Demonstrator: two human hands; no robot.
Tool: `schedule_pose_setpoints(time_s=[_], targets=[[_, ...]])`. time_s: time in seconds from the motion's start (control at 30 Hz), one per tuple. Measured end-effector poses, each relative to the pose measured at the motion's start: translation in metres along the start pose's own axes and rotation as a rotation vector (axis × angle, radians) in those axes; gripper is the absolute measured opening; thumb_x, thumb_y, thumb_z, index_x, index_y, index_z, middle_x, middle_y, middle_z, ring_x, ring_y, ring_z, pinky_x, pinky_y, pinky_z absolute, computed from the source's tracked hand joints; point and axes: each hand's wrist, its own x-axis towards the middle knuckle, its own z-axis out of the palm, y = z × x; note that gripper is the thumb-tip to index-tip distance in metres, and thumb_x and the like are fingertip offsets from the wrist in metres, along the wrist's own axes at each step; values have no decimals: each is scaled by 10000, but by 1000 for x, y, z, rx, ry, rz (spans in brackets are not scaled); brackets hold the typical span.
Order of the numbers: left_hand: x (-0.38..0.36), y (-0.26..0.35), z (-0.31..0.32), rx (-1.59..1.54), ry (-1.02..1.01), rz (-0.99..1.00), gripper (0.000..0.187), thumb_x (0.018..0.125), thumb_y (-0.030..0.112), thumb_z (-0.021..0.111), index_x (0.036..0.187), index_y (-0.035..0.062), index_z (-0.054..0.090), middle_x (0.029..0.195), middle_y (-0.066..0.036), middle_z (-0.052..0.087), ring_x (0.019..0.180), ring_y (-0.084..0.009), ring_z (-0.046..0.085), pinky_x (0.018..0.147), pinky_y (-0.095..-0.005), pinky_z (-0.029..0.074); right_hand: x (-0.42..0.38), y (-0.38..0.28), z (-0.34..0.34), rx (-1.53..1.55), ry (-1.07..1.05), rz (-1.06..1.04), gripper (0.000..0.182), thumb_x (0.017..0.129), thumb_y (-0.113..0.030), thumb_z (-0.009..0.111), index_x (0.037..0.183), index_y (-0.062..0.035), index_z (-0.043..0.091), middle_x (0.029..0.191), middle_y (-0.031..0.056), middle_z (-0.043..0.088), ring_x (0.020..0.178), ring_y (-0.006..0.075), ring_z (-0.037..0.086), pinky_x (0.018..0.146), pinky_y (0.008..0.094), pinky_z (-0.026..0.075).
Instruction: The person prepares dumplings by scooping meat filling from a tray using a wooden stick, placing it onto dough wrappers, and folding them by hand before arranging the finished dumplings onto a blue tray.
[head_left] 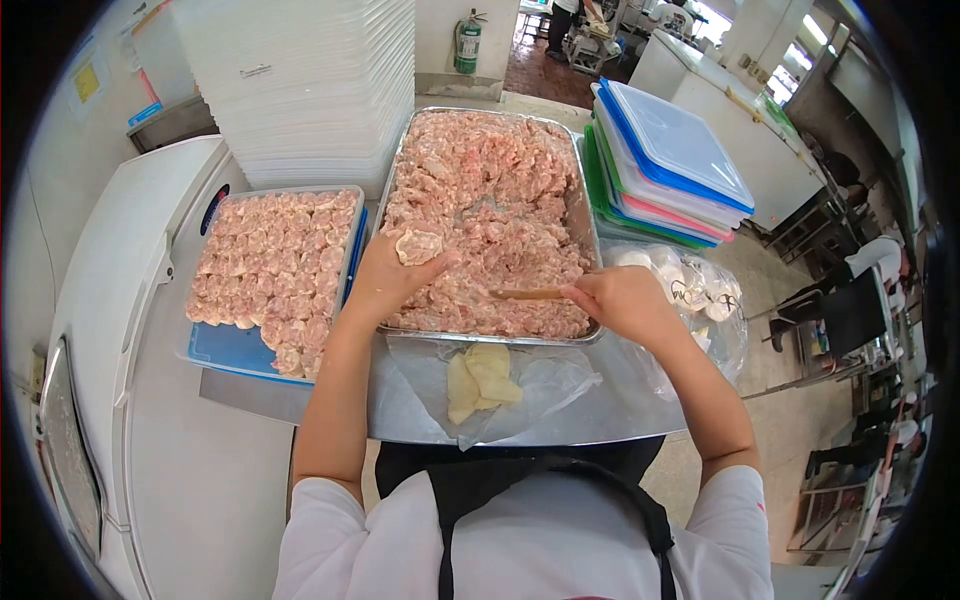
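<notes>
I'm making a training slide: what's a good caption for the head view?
Left hand holding a filled wrapper, right hand a wooden stick, at a metal tray of minced filling.

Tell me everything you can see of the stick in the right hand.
The stick looks wooden: light brown, slim, nearly level. The right hand grips and hides one end; the other points left over pink minced meat in the metal pan. Whether its tip touches the meat, I can't tell.
</notes>
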Motion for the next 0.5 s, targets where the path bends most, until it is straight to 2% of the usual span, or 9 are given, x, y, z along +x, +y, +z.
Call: schedule_pose_setpoints(time_s=[0.07,0.1,0.17,0.2,0.27,0.3,0.37,0.4,0.5], targets=[[3,-17,6,-19,42,49,432,764,254,829,1105,60,649,904,-74,709,807,-144,637,758,-297,502,-3,7,1,440,-50,65,394,965,-387,543,838,-55,713,659,141,640,622,293,641,581,403,485],[3,-13,7,-19,44,51,432,764,254,829,1105,60,649,904,-74,709,807,-144,637,758,-297,502,-6,14,2,438,-50,63,394,965,-387,543,838,-55,713,659,141,640,622,293,641,581,403,485],[2,-3,11,-62,-59,41,445,759,249,830,1108,60,631,935,-66,707,832,-169,636,780,-312,497,-10,24,4,684,17,216,372,958,-385,573,914,-49,723,639,145,615,597,302,603,593,387,466],[2,5,14,-60,-54,42,445,759,249,830,1108,60,631,935,-66,707,832,-169,636,780,-312,497,-10,22,-6,684,18,211,372,958,-385,573,914,-49,723,639,145,615,597,302,603,593,387,466],[4,22,21,57,38,387,422,759,254,830,1080,60,638,957,-56,693,861,-178,626,810,-320,491,-16,17,-37,797,84,301,300,938,-340,620,941,-61,730,667,122,599,636,291,601,602,367,456],[4,26,23,57,38,390,422,759,254,830,1080,60,638,957,-56,693,861,-178,626,810,-320,491,-16,12,-40,796,86,301,300,938,-340,620,941,-61,730,667,122,599,636,291,601,602,367,456],[2,33,27,-119,-236,212,449,750,270,831,1111,72,650,1002,-61,690,928,-217,647,844,-348,492,-15,-3,-42,653,328,12,251,923,-293,647,979,-62,727,725,116,601,699,290,609,621,365,459],[4,37,26,-121,-239,213,449,750,270,831,1111,72,650,1002,-61,690,928,-217,647,844,-348,492,-15,-6,-40,651,328,16,251,923,-293,647,979,-62,727,725,116,601,699,290,609,621,365,459],[7,37,27,128,-376,314,459,733,289,837,1109,82,673,999,-85,691,959,-247,655,869,-358,489,-17,-2,-41,638,173,-28,230,914,-259,656,1021,-65,719,765,116,596,729,291,603,628,369,462]])
